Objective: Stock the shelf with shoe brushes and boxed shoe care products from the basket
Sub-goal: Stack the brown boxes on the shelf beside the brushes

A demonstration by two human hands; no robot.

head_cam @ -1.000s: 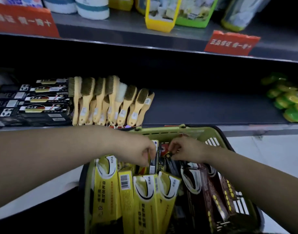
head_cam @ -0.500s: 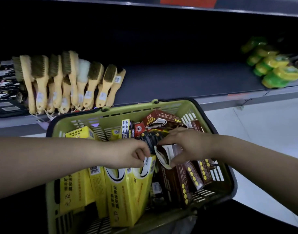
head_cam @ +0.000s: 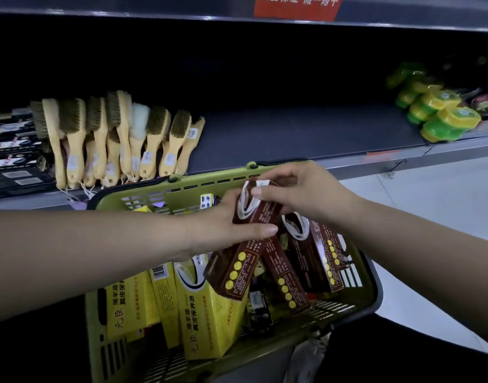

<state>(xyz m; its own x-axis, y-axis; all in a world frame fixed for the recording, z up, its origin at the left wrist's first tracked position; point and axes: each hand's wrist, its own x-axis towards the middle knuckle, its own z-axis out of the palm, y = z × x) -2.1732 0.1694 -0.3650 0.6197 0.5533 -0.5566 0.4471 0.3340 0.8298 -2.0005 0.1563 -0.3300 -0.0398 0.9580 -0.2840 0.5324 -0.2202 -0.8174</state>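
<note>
Your left hand (head_cam: 231, 225) grasps a brown shoe-care box (head_cam: 234, 269) above the green basket (head_cam: 204, 183), with the thumb laid across the box's face and the fingers behind it. Your right hand (head_cam: 300, 194) pinches the upper end of that box with its fingertips. The box is tilted, its lower end over the yellow boxes (head_cam: 206, 313) standing in the basket's left part. More brown boxes (head_cam: 314, 261) lean in the right part. On the shelf (head_cam: 292, 134) behind the basket, wooden-handled shoe brushes (head_cam: 121, 139) stand in a row at the left, handles toward you, just beside black boxes (head_cam: 10, 150). Green-and-yellow round tins (head_cam: 442, 114) lie at the shelf's right end.
</note>
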